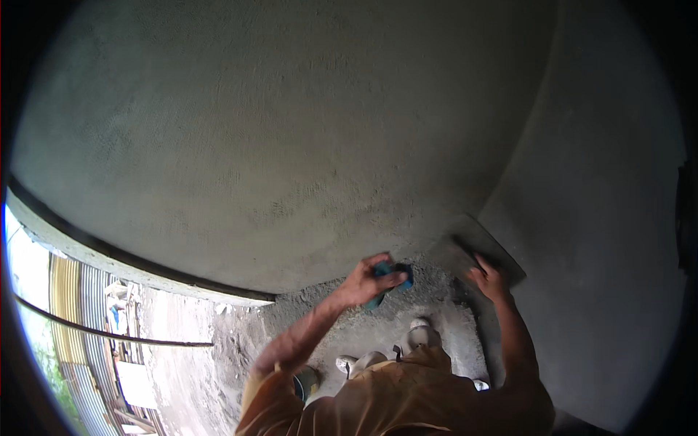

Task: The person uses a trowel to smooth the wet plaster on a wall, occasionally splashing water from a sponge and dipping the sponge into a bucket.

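My left hand [361, 283] is closed round a small teal and blue block-like thing [379, 289], held in front of the lower part of the plastered wall [262, 138]. I cannot make out its exact kind. On the right, my right hand [490, 280] grips the dark handle of a flat rectangular plastering float [502, 256]. The float's broad plate is at the wall's lower right, near the inside corner, slightly smeared by motion. The wall's grey surface is mostly even, with rough, pitted patches toward its lower middle.
A smooth grey side wall [589, 240] rises on the right. Loose mortar [313, 296] lies along the wall's foot. A bucket [311, 379] stands by my left arm. At the left are the wall's edge [145, 274], a thin dark pole [131, 336] and corrugated sheets [69, 320].
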`<state>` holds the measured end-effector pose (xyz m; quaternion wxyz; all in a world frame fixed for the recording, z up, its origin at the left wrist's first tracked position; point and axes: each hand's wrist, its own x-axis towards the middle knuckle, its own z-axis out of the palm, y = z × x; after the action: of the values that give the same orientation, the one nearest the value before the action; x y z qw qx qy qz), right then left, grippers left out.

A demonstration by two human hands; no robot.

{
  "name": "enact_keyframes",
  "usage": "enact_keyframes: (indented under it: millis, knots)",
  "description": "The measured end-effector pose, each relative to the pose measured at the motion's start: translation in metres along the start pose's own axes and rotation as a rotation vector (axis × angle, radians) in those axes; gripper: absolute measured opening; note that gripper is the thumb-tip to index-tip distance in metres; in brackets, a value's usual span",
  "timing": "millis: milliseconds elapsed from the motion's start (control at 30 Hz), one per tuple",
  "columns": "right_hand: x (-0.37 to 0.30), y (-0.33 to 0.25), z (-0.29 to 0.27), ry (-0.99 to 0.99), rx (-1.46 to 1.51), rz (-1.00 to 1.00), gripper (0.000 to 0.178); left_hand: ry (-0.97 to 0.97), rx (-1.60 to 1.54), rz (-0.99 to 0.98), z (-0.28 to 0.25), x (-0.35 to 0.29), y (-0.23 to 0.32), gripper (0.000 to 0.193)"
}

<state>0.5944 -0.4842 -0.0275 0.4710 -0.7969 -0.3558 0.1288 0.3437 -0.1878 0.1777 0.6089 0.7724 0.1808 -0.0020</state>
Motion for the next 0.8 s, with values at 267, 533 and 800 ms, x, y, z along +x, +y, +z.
enact_keyframes:
  millis: [267,533,800]
  knots:
    - [-0.061,0.019,-0.070,0.330,-0.084,0.179,0.055,0.719,0.130,0.654,-0.130,0.111,0.201,0.027]
    - [0.117,-0.105,0.003,0.304,0.344,-0.255,0.050,0.688,-0.116,0.105,-0.077,0.039,-0.078,0.033]
    - [0.198,-0.213,0.077,-0.012,0.589,-0.408,0.039,0.776,-1.222,-0.091,-0.049,-0.143,-0.220,0.039]
